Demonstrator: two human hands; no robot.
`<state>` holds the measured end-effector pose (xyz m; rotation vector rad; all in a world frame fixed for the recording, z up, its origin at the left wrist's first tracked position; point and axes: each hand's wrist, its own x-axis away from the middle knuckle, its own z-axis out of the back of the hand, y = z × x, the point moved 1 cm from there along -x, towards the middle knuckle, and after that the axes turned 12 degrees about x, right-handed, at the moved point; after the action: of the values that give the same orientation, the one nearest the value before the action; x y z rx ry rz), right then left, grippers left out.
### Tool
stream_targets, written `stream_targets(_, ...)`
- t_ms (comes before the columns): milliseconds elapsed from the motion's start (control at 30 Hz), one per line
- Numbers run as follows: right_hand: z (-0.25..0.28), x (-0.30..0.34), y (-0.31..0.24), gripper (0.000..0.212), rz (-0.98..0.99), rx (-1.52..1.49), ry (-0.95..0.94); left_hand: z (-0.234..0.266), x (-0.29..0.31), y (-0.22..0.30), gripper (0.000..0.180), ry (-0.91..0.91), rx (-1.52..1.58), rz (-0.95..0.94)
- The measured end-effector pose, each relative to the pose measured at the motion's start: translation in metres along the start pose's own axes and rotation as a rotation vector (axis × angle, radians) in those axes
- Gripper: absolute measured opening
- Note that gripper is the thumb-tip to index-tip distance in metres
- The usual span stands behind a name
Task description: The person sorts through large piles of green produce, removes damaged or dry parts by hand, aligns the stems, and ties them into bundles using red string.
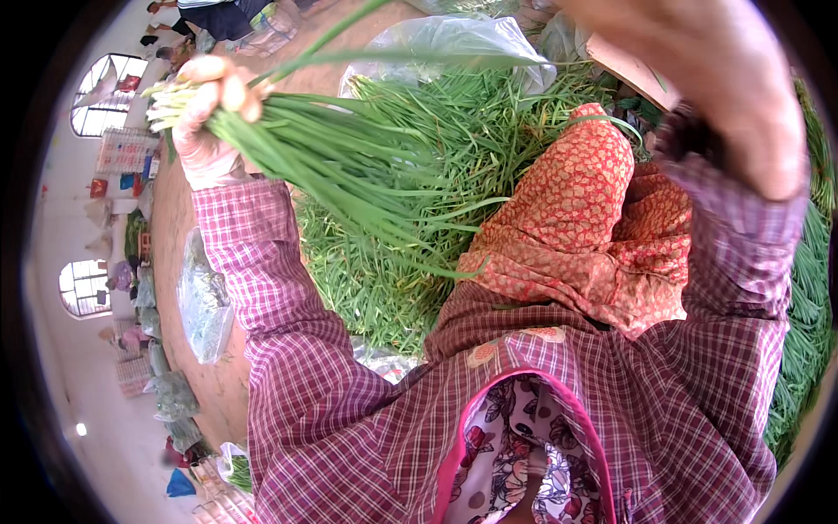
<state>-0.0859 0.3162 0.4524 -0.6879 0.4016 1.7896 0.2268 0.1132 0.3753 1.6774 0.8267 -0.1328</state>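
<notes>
My left hand is closed round a bunch of long flat green leaves that look like garlic chives. Their pale stem ends poke out past my fingers on the left, and the leaf tips hang to the right. Two or so stray leaves stretch from the bunch toward the upper middle. My right hand is raised at the upper right, smeared by motion; the top edge of the picture cuts off its fingers. Below the bunch lies a big heap of loose green leaves, beside my legs.
A clear plastic sheet covers part of the heap's far side. More greens are piled at my right. Another plastic bag lies on the brown floor at left. Several bags line the wall, and other people sit far left.
</notes>
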Motion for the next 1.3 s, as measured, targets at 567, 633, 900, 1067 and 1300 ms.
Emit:
stream_targets(567,-0.181,0.07,0.009,0.011,-0.031,-0.502,0.064,0.009,0.019,0.037,0.015,-0.16,0.255,-0.393)
stream_targets(633,-0.189,0.066,0.006,0.012,-0.054,-0.502,0.104,0.011,0.017,0.04,0.015,-0.181,0.241,-0.401)
stream_targets(900,-0.199,0.064,-0.009,0.023,-0.081,-0.41,-0.012,0.011,0.01,0.042,0.016,-0.207,0.2,-0.332)
stream_targets(1067,-0.198,0.049,-0.018,0.028,-0.078,-0.489,-0.051,-0.006,-0.002,0.029,0.016,-0.253,0.184,-0.314)
stream_targets(1300,-0.195,0.048,-0.004,0.028,-0.419,-0.872,0.084,-0.006,0.004,0.028,0.016,-0.107,0.173,-0.294)
